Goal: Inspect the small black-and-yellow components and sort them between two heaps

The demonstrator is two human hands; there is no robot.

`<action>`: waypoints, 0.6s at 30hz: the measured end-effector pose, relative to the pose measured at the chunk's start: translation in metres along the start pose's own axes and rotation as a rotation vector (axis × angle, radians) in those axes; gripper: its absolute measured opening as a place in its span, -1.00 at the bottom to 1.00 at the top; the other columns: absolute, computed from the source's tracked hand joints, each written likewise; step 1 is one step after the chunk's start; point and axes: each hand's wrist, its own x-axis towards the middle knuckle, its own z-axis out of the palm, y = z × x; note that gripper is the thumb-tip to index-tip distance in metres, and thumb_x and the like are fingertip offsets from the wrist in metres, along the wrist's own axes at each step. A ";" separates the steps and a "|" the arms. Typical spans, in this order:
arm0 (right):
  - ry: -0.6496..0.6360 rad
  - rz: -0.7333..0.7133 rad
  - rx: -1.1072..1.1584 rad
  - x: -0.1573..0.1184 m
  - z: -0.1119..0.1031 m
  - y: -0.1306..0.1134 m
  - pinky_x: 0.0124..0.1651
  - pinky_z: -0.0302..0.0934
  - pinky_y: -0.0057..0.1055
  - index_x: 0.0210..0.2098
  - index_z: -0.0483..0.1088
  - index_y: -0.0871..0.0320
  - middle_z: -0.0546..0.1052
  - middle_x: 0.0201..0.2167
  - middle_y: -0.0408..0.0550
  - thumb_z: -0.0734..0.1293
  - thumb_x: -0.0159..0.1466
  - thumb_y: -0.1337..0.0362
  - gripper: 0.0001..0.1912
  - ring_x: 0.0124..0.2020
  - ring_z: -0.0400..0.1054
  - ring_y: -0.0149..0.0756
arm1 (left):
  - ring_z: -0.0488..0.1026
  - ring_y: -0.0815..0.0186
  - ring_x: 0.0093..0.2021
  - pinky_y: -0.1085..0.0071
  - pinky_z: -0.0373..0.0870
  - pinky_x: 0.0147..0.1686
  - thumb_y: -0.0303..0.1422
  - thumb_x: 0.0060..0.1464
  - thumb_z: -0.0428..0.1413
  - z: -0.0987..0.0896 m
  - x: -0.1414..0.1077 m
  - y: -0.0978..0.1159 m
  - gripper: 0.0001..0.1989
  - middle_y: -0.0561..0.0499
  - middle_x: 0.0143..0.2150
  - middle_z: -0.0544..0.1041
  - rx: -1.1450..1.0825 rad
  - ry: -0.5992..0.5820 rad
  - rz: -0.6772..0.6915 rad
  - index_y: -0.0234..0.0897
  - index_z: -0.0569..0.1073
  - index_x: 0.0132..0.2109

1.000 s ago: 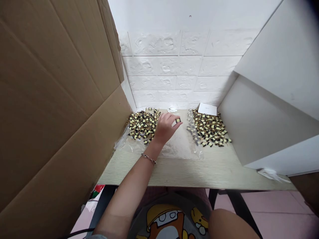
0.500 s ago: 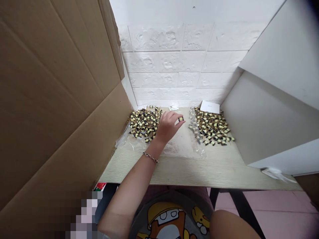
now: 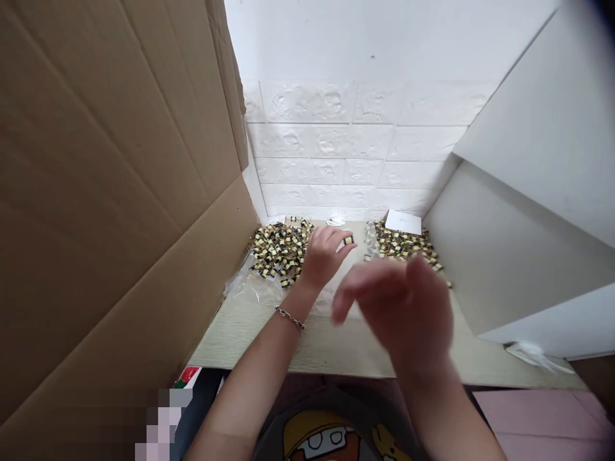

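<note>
My left hand (image 3: 323, 257) pinches a small yellow-and-black transformer (image 3: 348, 241) between thumb and fingertips, above the middle of the table. Close to its left lies a heap of similar transformers (image 3: 278, 246) on clear plastic. My right hand (image 3: 406, 307) is raised nearer the camera, blurred by motion. Its fingers bend loosely toward the left, apart from the thumb, and nothing shows in them. Behind it, partly covered, lies a second heap of transformers (image 3: 408, 243).
A white paper card (image 3: 403, 221) rests on the right heap. A tall cardboard sheet (image 3: 144, 160) walls off the left side, and white panels (image 3: 528, 237) stand on the right. At the back is a white brick-patterned wall (image 3: 331, 137). Crumpled white material (image 3: 538, 356) lies at the table's right.
My right hand has risen into view from below, over the right part of the table. My left hand keeps its pinch on the transformer. The view has tilted up slightly.
</note>
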 end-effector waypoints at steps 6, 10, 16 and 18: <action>0.490 -0.121 0.349 0.078 -0.063 0.047 -0.60 0.11 -0.60 -0.56 0.35 0.21 0.37 -0.66 -0.18 0.17 0.08 0.13 -0.72 -0.68 0.19 -0.56 | 0.31 0.35 -0.30 0.39 0.22 -0.22 -0.26 -0.04 0.08 -0.002 0.005 0.000 -0.80 0.02 -0.37 0.44 -0.030 0.116 -0.037 -0.29 0.39 -0.29; 0.565 -0.028 0.214 0.093 -0.069 0.080 -0.56 0.09 -0.62 -0.49 0.37 0.20 0.38 -0.56 -0.20 0.20 0.06 0.15 -0.76 -0.62 0.19 -0.58 | 0.32 0.35 -0.30 0.39 0.23 -0.22 -0.28 -0.07 0.11 -0.003 0.007 -0.001 -0.80 0.02 -0.37 0.44 -0.033 0.174 -0.082 -0.29 0.40 -0.29; 0.400 0.079 -0.035 0.085 -0.055 0.095 -0.39 0.12 -0.56 -0.36 0.37 0.15 0.40 -0.39 -0.17 0.20 0.07 0.07 -0.71 -0.43 0.26 -0.51 | 0.33 0.35 -0.29 0.38 0.22 -0.18 -0.27 -0.07 0.11 -0.004 0.007 -0.001 -0.81 0.02 -0.36 0.45 -0.043 0.179 -0.141 -0.29 0.40 -0.30; 0.461 0.020 -0.121 0.075 -0.055 0.088 -0.37 0.14 -0.52 -0.21 0.29 0.10 0.39 -0.35 -0.18 0.22 0.06 0.09 -0.66 -0.42 0.27 -0.49 | 0.33 0.36 -0.29 0.38 0.21 -0.17 -0.27 -0.08 0.11 -0.004 0.007 -0.002 -0.81 0.02 -0.36 0.45 -0.035 0.179 -0.132 -0.28 0.40 -0.30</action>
